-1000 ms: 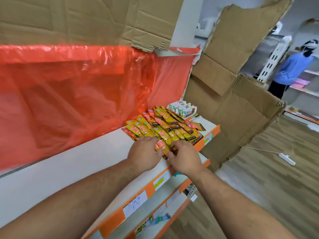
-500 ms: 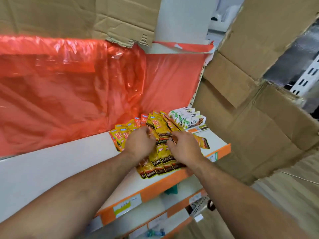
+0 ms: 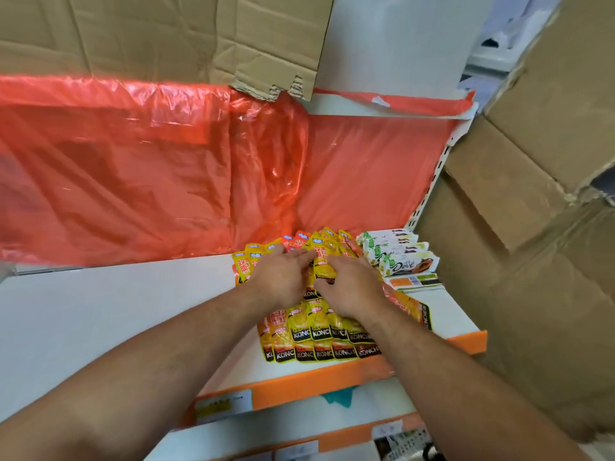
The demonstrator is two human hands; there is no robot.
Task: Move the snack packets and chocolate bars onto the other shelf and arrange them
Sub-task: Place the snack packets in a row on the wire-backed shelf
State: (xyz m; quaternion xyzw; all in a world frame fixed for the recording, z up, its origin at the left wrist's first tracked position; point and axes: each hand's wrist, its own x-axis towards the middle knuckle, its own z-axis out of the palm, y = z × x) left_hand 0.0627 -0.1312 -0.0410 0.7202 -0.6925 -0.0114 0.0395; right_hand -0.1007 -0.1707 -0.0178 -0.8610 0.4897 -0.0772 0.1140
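1. Head view is showing the left hand (image 3: pixel 281 277) and the right hand (image 3: pixel 354 289) lying side by side, palms down, on a heap of yellow snack packets (image 3: pixel 319 341).
2. Both hands are pressing on the packets with fingers fairly straight and only slightly spread. Whether either is pinching a packet is hidden under them.
3. The snack packets are lying in overlapping rows toward the right end of the white shelf (image 3: pixel 100 311), the nearest row reaching its orange front strip (image 3: pixel 332 380).
4. The chocolate bars (image 3: pixel 399 257) are sitting stacked just beside the packets on the right, at the shelf's back corner.
5. A red plastic sheet (image 3: pixel 133 168) is hanging behind the shelf, with cardboard (image 3: pixel 133 34) above it.
6. A price label (image 3: pixel 223 405) is sitting on the orange strip, above a lower shelf (image 3: pixel 299 419).
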